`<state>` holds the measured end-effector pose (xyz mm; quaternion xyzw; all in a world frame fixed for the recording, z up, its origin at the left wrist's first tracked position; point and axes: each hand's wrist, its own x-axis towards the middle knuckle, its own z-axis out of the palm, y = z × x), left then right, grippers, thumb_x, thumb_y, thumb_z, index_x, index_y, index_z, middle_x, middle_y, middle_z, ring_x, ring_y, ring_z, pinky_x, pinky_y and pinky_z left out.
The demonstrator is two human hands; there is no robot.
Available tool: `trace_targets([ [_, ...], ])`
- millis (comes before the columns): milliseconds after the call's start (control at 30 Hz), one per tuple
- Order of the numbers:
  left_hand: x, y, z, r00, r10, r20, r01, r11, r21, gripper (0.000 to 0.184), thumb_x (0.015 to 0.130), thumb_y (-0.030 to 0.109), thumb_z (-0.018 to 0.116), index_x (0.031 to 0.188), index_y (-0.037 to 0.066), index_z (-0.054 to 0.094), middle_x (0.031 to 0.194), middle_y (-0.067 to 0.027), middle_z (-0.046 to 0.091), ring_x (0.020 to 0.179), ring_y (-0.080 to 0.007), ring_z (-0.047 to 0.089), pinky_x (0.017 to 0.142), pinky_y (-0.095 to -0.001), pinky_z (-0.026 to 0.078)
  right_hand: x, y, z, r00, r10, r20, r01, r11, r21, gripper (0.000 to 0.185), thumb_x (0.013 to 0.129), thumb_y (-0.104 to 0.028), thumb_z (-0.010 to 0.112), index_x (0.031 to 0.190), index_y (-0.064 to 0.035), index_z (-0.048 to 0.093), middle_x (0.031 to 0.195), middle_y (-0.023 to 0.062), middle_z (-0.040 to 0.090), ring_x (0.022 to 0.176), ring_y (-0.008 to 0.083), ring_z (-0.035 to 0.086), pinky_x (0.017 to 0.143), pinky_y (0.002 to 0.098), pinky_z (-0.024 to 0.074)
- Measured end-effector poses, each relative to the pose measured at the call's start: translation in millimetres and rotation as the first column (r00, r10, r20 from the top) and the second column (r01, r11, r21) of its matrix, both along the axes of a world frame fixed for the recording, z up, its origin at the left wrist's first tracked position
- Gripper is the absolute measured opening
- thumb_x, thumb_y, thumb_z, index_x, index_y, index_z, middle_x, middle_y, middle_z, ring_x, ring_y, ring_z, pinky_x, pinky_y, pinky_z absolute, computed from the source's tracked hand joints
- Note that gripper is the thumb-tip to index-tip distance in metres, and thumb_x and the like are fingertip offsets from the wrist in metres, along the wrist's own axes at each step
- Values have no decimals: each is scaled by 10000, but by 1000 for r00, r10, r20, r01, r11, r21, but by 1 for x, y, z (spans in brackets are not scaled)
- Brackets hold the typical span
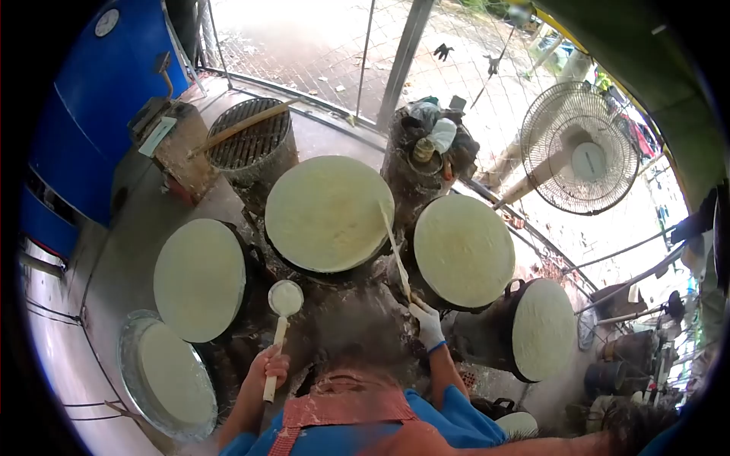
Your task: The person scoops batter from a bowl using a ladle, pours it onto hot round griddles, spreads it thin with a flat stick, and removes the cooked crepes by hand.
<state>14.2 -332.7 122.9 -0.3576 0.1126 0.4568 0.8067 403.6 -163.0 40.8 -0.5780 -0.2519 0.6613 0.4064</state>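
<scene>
My left hand (275, 365) is wrapped round the wooden handle of a ladle (286, 299). Pale liquid coats the ladle's round bowl, which hangs short of the middle pan. My right hand (427, 324), in a white glove, grips a long thin stick (398, 263). The stick's far end overlaps the right edge of a pale round sheet (329, 213) that covers the middle pan; whether it is under the sheet I cannot tell. More pale round surfaces lie at the left (200, 280), right (464, 251) and far right (544, 330). A wide metal basin (131, 362) at lower left holds pale liquid.
Behind the middle pan stands a drum-shaped stove (255, 163) with a grate and a wooden stick (243, 128) across it. A bundle of bags and containers (435, 137) tops another drum. A large fan (582, 148) stands at right, before a wire fence. Blue panels (114, 83) rise at left.
</scene>
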Motion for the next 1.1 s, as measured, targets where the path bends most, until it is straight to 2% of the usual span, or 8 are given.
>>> trace_targets([
  [300,7,-8,-3,1000,18,11,-18,999,-30,170,967,212,401,989,110,535,574,0,330,424,-76,343,366,-216,334,-21,28,-6,976,-213,-48,210,976,-63,395,827,-171,649,1212,-131,575,564,-14,523,392,79,426,338,235,309],
  [767,-11,7,1,986,-53,156,55,998,-7,261,962,271,424,1062,62,544,542,-3,344,399,-93,327,387,-229,344,-16,-21,29,988,-154,-20,155,986,55,398,854,-130,605,1247,-106,544,559,-23,490,402,67,405,355,220,318],
  [833,-16,26,5,998,-45,-49,47,998,51,270,961,275,428,1099,73,542,548,1,340,395,-93,319,380,-223,335,-18,-28,39,997,-70,20,68,991,112,384,854,-139,599,1234,-116,558,566,-34,474,405,55,383,357,213,309],
  [900,-22,58,-3,984,-56,-170,81,987,138,224,955,280,442,959,79,540,528,7,337,385,-89,307,371,-223,319,-25,-29,33,996,9,89,-21,991,132,380,848,-149,597,1225,-116,566,575,-44,456,410,50,370,362,212,305],
  [967,-14,98,11,793,-24,-609,274,906,322,231,949,273,455,798,99,440,500,15,332,382,-81,314,370,-224,307,-36,-29,31,985,87,150,-106,986,127,379,844,-149,598,1220,-114,571,571,-52,441,410,43,359,356,209,289],
  [1000,-3,121,18,684,64,-726,259,910,325,251,942,273,466,769,112,381,488,20,327,380,-80,319,369,-225,302,-39,-26,27,983,147,112,-156,984,81,382,843,-149,599,1217,-78,569,708,9,553,564,92,499,488,233,418],
  [1033,10,144,22,553,147,-820,246,912,329,290,936,272,477,741,124,322,475,25,323,378,-79,324,368,-226,297,-47,-20,13,980,144,140,-166,973,162,389,840,-150,602,1217,-62,564,807,38,571,669,115,521,578,241,430],
  [1100,23,189,-6,502,204,-841,160,933,322,203,920,223,499,843,135,333,509,25,336,380,-87,332,369,-239,306,-68,-7,-12,967,159,199,-210,939,272,400,834,-146,606,1213,-31,557,992,80,573,846,145,529,725,250,425],
])
